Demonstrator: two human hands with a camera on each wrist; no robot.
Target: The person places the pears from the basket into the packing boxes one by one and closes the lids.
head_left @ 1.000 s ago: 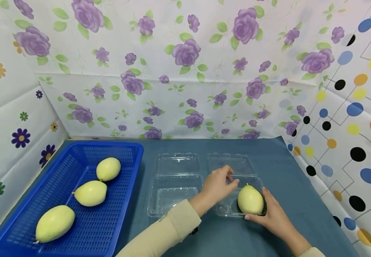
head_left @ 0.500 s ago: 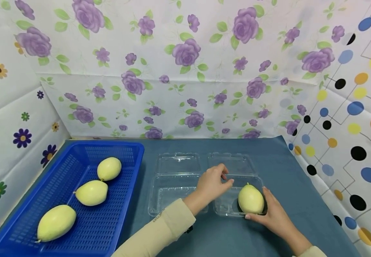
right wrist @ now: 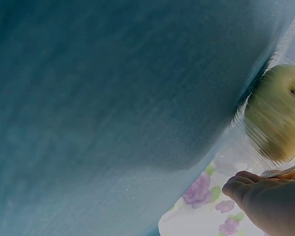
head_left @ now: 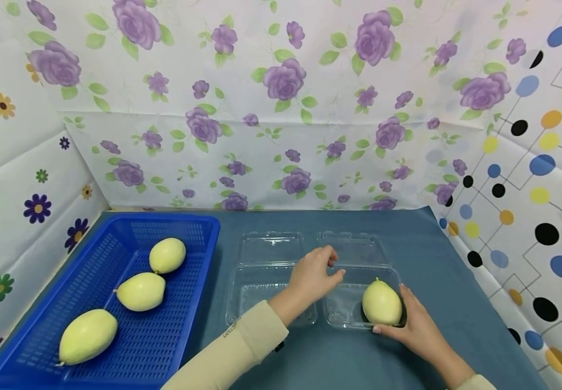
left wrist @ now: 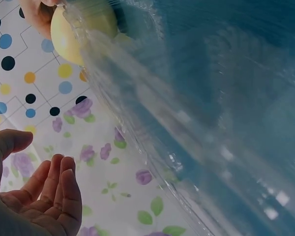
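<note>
A blue-green cloth (head_left: 320, 363) meets a flowered wall (head_left: 242, 97); the left hand (head_left: 312, 276) hovers mid-frame, loosely bent, while the right hand (head_left: 416, 326), spread wide, touches a clear box (head_left: 341, 307) holding a yellow fruit (head_left: 381, 304), lower right.

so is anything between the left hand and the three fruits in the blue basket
Yes: the basket's right wall stands between the left hand and the fruits, with the left clear container lying low along the way. Nothing visible covers the fruits from above.
</note>
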